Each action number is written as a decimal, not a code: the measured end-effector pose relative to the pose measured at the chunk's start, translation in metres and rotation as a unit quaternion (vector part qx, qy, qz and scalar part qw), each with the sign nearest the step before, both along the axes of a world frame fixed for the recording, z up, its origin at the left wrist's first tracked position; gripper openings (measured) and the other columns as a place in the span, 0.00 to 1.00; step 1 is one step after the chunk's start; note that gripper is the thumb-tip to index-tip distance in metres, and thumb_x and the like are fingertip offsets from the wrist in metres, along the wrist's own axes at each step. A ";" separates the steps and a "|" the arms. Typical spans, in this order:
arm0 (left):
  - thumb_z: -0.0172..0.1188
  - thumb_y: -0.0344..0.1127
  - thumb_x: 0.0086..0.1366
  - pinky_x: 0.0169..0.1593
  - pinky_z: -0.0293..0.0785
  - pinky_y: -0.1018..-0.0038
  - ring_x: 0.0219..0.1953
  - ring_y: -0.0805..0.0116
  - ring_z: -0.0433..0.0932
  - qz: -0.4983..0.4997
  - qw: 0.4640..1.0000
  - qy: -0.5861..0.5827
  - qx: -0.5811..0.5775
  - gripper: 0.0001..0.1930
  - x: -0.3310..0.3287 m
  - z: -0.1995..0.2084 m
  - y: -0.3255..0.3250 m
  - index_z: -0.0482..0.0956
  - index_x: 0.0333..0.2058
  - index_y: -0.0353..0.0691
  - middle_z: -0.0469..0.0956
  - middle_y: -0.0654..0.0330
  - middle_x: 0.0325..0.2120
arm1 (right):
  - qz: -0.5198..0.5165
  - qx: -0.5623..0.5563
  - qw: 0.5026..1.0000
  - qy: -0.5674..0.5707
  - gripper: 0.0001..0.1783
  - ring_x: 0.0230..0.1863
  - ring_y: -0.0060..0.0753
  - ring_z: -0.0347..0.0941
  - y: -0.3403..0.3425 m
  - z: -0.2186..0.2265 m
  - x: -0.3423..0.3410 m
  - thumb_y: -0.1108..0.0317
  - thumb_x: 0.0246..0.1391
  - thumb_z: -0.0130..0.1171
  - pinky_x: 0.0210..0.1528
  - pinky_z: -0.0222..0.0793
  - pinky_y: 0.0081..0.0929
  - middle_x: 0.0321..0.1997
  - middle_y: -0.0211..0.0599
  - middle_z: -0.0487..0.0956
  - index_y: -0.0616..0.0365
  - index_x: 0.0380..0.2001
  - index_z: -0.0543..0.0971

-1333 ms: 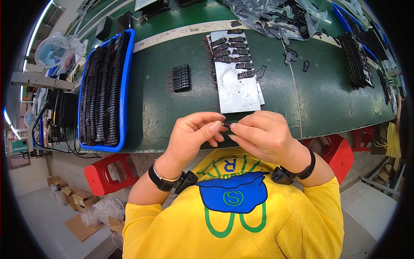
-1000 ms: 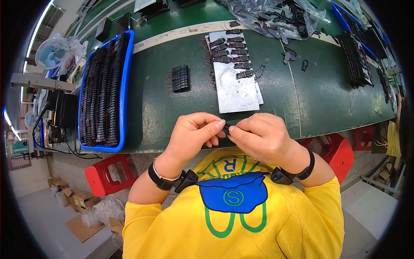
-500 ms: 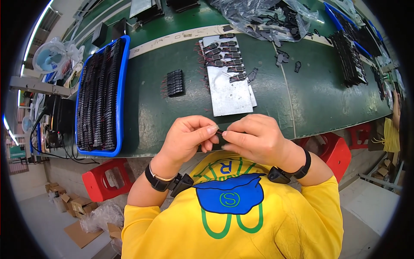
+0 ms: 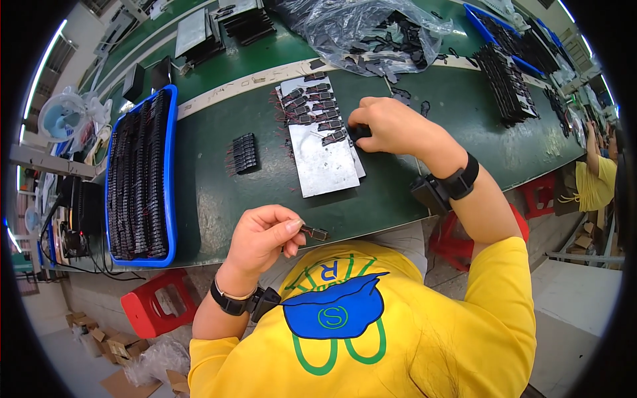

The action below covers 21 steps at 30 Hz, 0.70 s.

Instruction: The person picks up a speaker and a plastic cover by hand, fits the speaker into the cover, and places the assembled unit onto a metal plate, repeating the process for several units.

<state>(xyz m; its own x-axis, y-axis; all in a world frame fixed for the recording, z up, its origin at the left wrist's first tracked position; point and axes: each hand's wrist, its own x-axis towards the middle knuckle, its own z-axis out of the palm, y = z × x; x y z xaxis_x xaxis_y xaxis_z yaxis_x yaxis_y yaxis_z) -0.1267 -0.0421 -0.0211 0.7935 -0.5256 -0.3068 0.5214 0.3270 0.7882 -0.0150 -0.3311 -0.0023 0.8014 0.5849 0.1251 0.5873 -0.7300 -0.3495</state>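
Near the table's front edge, my left hand (image 4: 265,235) pinches a small black rectangular component (image 4: 314,233) with thin red wires between thumb and fingertips. My right hand (image 4: 395,129) reaches to the right side of a grey metal plate (image 4: 325,169), its thumb and forefinger closed about a small black piece (image 4: 359,132), partly hidden by the fingers. Rows of black components (image 4: 323,105) with red wires lie across the plate's upper part. Left of the plate sits a tight block of similar black components (image 4: 244,153) on the green table (image 4: 212,199).
A blue tray (image 4: 174,199) full of black parts stands at the left. Beyond the plate lies a clear plastic bag (image 4: 318,33) with flat black pieces. Stacked dark plates (image 4: 504,86) stand at the right. Red stools (image 4: 156,305) flank me; a co-worker's yellow sleeve (image 4: 597,182) shows far right.
My hands have parted. The right moved up and right to the plate's side; the left shifted lower left, keeping the component. The view has shifted slightly.
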 end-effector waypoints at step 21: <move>0.58 0.28 0.63 0.26 0.75 0.82 0.21 0.77 0.76 -0.019 1.000 0.001 0.006 0.05 0.008 -0.005 -0.005 0.78 0.34 0.31 0.80 0.57 0.23 | -0.154 0.175 0.943 0.238 0.16 0.28 0.25 0.71 -0.063 0.008 -0.044 0.77 0.46 0.60 0.32 0.69 0.23 0.30 0.35 0.76 0.65 0.42 0.76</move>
<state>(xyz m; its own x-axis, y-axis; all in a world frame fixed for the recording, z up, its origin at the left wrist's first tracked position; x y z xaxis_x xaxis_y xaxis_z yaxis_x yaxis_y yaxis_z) -0.1190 -0.0469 -0.0263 0.7729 -0.5508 -0.3151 0.5347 0.2979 0.7908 -0.0592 -0.3937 0.0059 0.9405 0.3049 -0.1501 0.0814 -0.6310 -0.7715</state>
